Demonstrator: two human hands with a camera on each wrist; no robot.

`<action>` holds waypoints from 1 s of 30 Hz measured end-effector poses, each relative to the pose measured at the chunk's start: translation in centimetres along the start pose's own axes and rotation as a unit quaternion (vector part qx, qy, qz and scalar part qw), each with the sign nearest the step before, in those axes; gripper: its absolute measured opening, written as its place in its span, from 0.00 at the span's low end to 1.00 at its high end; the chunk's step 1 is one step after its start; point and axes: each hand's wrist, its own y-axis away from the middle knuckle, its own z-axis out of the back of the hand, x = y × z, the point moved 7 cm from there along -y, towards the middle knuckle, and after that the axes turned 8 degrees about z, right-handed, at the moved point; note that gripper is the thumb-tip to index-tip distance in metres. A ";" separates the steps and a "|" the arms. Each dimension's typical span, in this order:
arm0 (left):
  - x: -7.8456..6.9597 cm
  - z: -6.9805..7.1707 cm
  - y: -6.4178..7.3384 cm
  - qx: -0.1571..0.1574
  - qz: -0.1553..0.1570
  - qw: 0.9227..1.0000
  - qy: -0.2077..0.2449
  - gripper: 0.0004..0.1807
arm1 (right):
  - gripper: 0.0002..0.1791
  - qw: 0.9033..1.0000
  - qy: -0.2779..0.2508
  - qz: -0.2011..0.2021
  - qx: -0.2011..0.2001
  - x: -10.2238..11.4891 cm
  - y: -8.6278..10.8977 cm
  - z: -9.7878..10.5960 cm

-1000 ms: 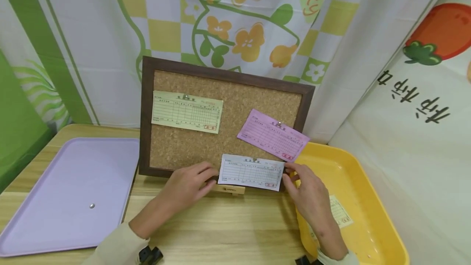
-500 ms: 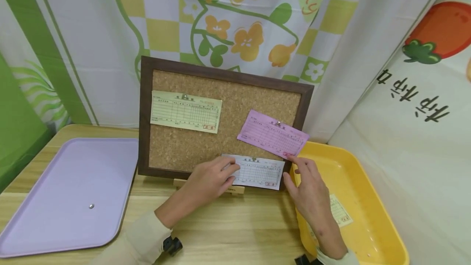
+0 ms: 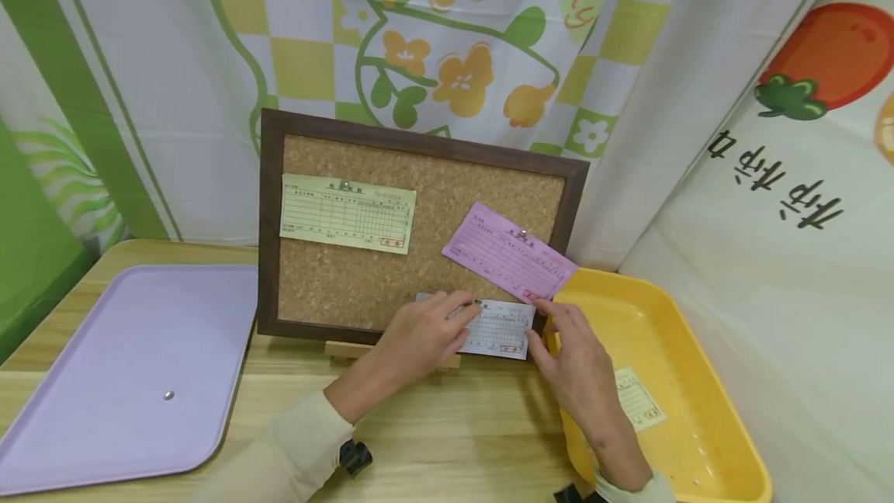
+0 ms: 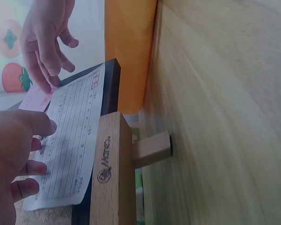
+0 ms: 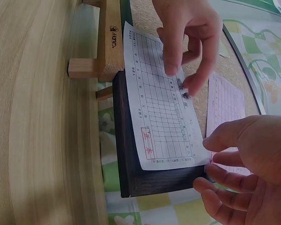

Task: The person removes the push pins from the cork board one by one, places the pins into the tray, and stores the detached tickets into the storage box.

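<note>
A white receipt slip [image 3: 499, 332] hangs at the lower right of a framed cork board [image 3: 335, 286], with a pushpin [image 5: 184, 91] near its top edge. My left hand [image 3: 427, 332] lies over the slip's left part, its thumb and fingertips close around the pin without visibly gripping it. Beside the slip's right edge, my right hand [image 3: 576, 355] has loosely bent fingers, the fingertips right at the board's edge. Pinned above at a slant is a pink receipt slip [image 3: 506, 251]. A pale yellow receipt slip [image 3: 347, 213] is pinned at the upper left.
The board leans on a small wooden easel [image 4: 107, 173]. On the left lies a lilac tray [image 3: 161, 317] with one loose pushpin [image 3: 168, 395]. A yellow tray [image 3: 687, 394] on the right holds another pale yellow slip [image 3: 637, 402]. A patterned curtain [image 3: 300, 68] hangs behind.
My left hand has moved right and up from the white slip's left edge to its top pin. My right hand has stayed by the right edge, its fingers shifting slightly up.
</note>
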 end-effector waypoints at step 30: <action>-0.2 -0.1 -1.8 -0.036 0.031 0.999 -0.017 0.10 | 0.28 1.000 0.001 0.018 -0.003 0.3 0.2 -0.3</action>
